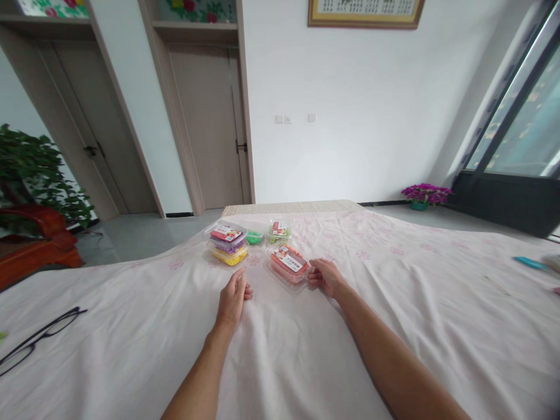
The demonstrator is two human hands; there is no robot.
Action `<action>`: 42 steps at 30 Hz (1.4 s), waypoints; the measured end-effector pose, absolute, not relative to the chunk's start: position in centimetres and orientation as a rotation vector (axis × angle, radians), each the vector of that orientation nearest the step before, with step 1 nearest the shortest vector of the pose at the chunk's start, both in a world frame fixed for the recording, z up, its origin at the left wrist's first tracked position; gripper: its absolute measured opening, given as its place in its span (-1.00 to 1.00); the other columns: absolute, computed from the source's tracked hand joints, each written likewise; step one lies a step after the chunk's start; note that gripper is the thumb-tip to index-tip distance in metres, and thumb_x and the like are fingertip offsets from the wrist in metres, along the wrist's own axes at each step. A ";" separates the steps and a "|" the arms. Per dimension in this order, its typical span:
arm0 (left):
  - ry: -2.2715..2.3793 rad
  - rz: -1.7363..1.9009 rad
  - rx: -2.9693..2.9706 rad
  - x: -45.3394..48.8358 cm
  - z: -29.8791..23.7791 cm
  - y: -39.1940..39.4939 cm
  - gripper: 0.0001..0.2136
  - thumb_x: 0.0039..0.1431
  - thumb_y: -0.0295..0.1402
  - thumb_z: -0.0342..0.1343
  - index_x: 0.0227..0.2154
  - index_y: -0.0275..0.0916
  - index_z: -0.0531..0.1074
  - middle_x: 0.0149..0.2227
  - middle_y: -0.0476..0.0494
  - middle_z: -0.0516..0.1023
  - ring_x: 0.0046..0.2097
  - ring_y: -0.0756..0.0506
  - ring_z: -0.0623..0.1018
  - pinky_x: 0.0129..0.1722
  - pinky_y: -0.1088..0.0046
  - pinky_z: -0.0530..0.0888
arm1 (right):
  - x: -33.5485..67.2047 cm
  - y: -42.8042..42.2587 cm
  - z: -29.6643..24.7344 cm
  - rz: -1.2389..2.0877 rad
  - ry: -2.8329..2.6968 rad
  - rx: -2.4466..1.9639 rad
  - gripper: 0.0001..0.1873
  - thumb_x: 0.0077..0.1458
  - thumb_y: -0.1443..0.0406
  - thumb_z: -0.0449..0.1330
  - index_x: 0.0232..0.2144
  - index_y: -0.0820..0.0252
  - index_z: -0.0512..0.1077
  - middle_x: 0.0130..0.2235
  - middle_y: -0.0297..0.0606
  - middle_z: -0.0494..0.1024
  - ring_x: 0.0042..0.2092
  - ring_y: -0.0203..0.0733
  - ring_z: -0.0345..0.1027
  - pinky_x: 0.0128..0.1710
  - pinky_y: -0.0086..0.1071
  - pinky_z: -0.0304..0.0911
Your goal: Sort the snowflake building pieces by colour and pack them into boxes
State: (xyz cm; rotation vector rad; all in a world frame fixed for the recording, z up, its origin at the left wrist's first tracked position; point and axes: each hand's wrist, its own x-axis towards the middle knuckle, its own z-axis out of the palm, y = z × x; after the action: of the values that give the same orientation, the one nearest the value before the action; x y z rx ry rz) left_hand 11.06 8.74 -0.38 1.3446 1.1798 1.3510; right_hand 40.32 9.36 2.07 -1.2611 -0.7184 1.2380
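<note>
Both my forearms reach out over a pale pink sheet (pixel 306 350). My right hand (pixel 324 276) rests on the sheet with curled fingers that touch the right edge of a clear box of red pieces (pixel 289 263). My left hand (pixel 234 297) stands on its edge a little left of that box, fingers together and loosely bent, holding nothing. Behind it, a box of purple pieces (pixel 227 236) is stacked on a box of yellow pieces (pixel 230 255). Farther back lie a small green box (pixel 254 237) and a labelled green box (pixel 280 231).
Black glasses (pixel 39 337) lie at the sheet's left edge. A teal object (pixel 530 263) lies at the far right. Beyond the sheet are two doors, a leafy plant (pixel 35 175) over a red wooden seat, and a pot of purple flowers (pixel 423 194) by the window.
</note>
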 end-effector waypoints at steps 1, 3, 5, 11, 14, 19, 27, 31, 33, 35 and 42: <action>1.199 1.334 1.393 11.1 -0.4 8.8 -0.46 0.18 -0.03 0.02 0.11 -0.28 0.36 -0.38 -0.06 0.47 -0.40 -0.02 0.54 -0.34 0.44 0.52 | 40.7 9.2 2.2 1.306 -0.738 -1.267 -0.87 0.02 0.32 0.21 -0.43 0.20 0.29 -0.56 -0.30 0.45 -0.58 -0.29 0.36 -0.64 -0.47 0.33; 1.241 1.301 1.489 11.2 -0.5 8.8 -0.51 0.19 -0.09 0.01 0.08 -0.28 0.39 -0.39 -0.06 0.48 -0.39 -0.02 0.54 -0.33 0.46 0.50 | 41.3 9.0 2.5 1.420 -0.751 -1.294 -0.90 0.05 0.33 0.19 -0.40 0.24 0.32 -0.52 -0.22 0.50 -0.56 -0.27 0.40 -0.63 -0.47 0.35; 1.290 1.259 1.571 11.2 -0.6 9.0 -0.55 0.19 -0.15 0.00 0.07 -0.27 0.40 -0.40 -0.06 0.50 -0.39 -0.02 0.54 -0.31 0.47 0.48 | 41.7 8.9 2.6 1.458 -0.719 -1.331 -0.91 0.07 0.33 0.16 -0.40 0.28 0.34 -0.52 -0.19 0.50 -0.55 -0.27 0.41 -0.62 -0.49 0.35; 1.407 1.160 1.783 11.0 -1.1 9.6 -0.62 0.21 -0.29 -0.03 0.06 -0.27 0.39 -0.34 -0.09 0.55 -0.37 -0.02 0.54 -0.25 0.47 0.45 | 42.6 8.5 2.7 1.472 -0.617 -1.354 -0.89 0.11 0.32 0.13 -0.40 0.30 0.35 -0.52 -0.16 0.50 -0.56 -0.29 0.39 -0.59 -0.49 0.38; 1.486 1.103 1.954 11.0 -1.2 9.7 -0.64 0.23 -0.34 -0.07 0.05 -0.28 0.40 -0.27 -0.13 0.58 -0.31 -0.03 0.55 -0.18 0.44 0.44 | 43.4 7.8 2.6 1.415 -0.542 -1.345 -0.89 0.11 0.33 0.13 -0.37 0.32 0.37 -0.50 -0.14 0.52 -0.52 -0.27 0.42 -0.57 -0.48 0.40; 1.533 1.020 2.106 11.2 -0.9 9.7 -0.68 0.23 -0.43 -0.09 -0.05 -0.28 0.46 -0.14 -0.21 0.56 -0.13 -0.07 0.53 -0.03 0.40 0.39 | 45.3 6.6 2.7 1.194 -0.454 -1.337 -0.92 0.10 0.34 0.17 -0.36 0.29 0.36 -0.52 -0.19 0.50 -0.49 -0.24 0.45 -0.55 -0.45 0.43; 1.580 0.855 2.303 11.6 -0.2 8.7 -0.71 0.24 -0.44 -0.09 -0.11 -0.20 0.50 -0.10 -0.16 0.49 -0.08 -0.06 0.49 -0.02 0.44 0.36 | 48.9 5.0 3.0 1.137 -0.451 -1.250 -0.82 0.24 0.21 0.09 -0.35 0.21 0.28 -0.41 -0.17 0.52 -0.44 -0.29 0.44 -0.42 -0.42 0.46; 1.607 0.754 2.422 11.9 0.2 8.0 -0.72 0.22 -0.41 -0.02 -0.07 -0.14 0.50 -0.09 -0.16 0.46 -0.02 -0.10 0.42 0.05 0.39 0.30 | 48.5 3.4 1.9 0.991 -0.638 -1.336 -0.88 0.19 0.26 0.11 -0.34 0.21 0.30 -0.37 -0.19 0.52 -0.38 -0.27 0.44 -0.31 -0.39 0.43; 1.627 0.707 2.471 12.0 0.3 7.8 -0.70 0.22 -0.39 -0.01 -0.03 -0.11 0.49 -0.08 -0.17 0.44 -0.01 -0.13 0.39 0.07 0.34 0.27 | 47.8 2.2 1.0 0.819 -0.828 -1.454 -0.90 0.07 0.33 0.19 -0.31 0.21 0.35 -0.32 -0.23 0.51 -0.30 -0.24 0.44 -0.23 -0.38 0.39; 1.651 0.667 2.503 12.1 0.4 7.7 -0.68 0.23 -0.37 -0.02 0.00 -0.09 0.47 -0.06 -0.19 0.42 -0.01 -0.16 0.38 0.05 0.29 0.27 | 46.9 1.0 0.2 0.566 -1.129 -1.612 -0.83 0.00 0.38 0.19 -0.27 0.20 0.40 -0.24 -0.24 0.51 -0.19 -0.19 0.40 -0.11 -0.35 0.33; 1.684 0.546 2.553 12.0 0.0 7.1 -0.61 0.26 -0.34 -0.07 0.12 -0.09 0.38 0.03 -0.23 0.38 0.02 -0.16 0.41 0.05 0.28 0.28 | 43.9 -0.7 0.7 -0.073 -1.895 -1.890 -0.76 0.24 0.31 0.01 -0.15 0.22 0.44 -0.03 -0.07 0.44 0.00 -0.08 0.25 0.09 -0.30 0.07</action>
State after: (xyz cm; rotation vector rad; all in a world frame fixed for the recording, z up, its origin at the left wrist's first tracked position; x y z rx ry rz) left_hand 12.03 7.07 0.00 2.5529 1.6837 0.5457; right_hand 43.94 -0.65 0.73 -1.8898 -1.8946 -0.0734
